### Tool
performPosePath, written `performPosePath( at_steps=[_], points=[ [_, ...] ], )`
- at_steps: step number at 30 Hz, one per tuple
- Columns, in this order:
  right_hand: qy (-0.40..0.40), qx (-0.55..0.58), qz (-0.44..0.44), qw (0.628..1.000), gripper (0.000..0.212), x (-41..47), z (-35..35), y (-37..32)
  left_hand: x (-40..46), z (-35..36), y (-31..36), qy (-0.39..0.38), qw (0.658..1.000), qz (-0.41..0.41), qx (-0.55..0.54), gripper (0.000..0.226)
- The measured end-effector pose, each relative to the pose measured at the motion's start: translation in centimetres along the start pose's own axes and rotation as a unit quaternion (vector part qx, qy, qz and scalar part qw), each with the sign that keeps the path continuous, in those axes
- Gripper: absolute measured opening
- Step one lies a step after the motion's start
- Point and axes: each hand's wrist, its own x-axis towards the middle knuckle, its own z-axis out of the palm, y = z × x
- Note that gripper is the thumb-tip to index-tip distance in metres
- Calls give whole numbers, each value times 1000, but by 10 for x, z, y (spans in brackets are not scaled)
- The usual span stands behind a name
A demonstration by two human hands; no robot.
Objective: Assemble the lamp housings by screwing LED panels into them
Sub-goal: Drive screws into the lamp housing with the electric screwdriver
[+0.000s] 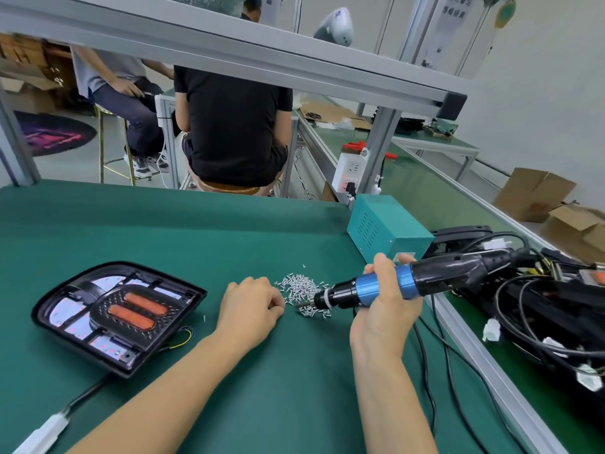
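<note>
A black lamp housing (65,326) lies on the green table at the left, with white LED panels (65,314) and two orange lenses inside it. A pile of small silver screws (302,286) sits mid-table. My left hand (250,309) rests at the pile's left edge with fingers curled; whether it pinches a screw is hidden. My right hand (386,306) grips a blue and black electric screwdriver (415,281), held level with its bit pointing left over the screws.
A teal power box (388,229) stands behind the screws. Black housings and tangled cables (540,309) crowd the right side past an aluminium rail. A white connector (45,432) on the housing's cable lies at the lower left. Two people sit beyond the table.
</note>
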Motion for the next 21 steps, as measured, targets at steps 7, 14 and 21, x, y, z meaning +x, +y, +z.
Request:
performPosePath(
  at_steps=[7, 14, 21],
  points=[
    [-4, 71, -4, 997, 26, 9, -1, 7, 1, 9, -2, 5, 998, 50, 26, 17],
    [-9, 69, -1, 998, 28, 14, 0, 22, 2, 5, -3, 6, 997, 61, 45, 15],
    [5, 81, 23, 996, 28, 13, 1, 30, 0, 9, -5, -3, 997, 64, 40, 16]
  ],
)
